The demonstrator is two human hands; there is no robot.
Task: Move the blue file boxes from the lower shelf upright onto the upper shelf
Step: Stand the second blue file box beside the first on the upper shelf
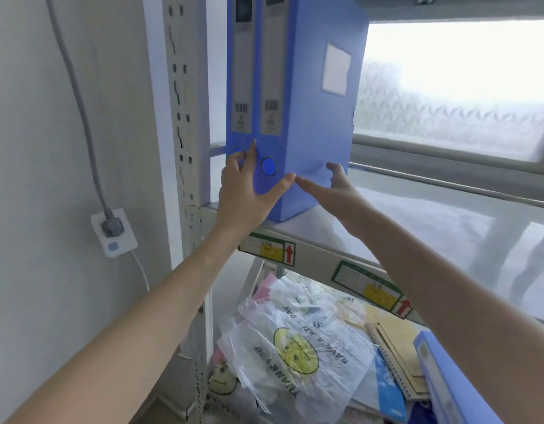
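Two blue file boxes stand upright side by side at the left end of the upper shelf [387,221]. The left box [240,71] is against the shelf post. The right box [313,117] shows its spine and broad side. My left hand [249,191] grips the bottom of the right box's spine, fingers between the two boxes, thumb across the front corner. My right hand [332,185] presses flat on the lower part of that box's side. Another blue file box [442,384] lies on the lower shelf at the bottom right.
The perforated metal post [183,148] rises left of the boxes. On the lower shelf lie a smiley-face plastic bag [295,347], notebooks [393,356] and papers. A wall socket with a grey plug [113,231] sits on the left wall. A frosted window [454,87] is behind the shelf.
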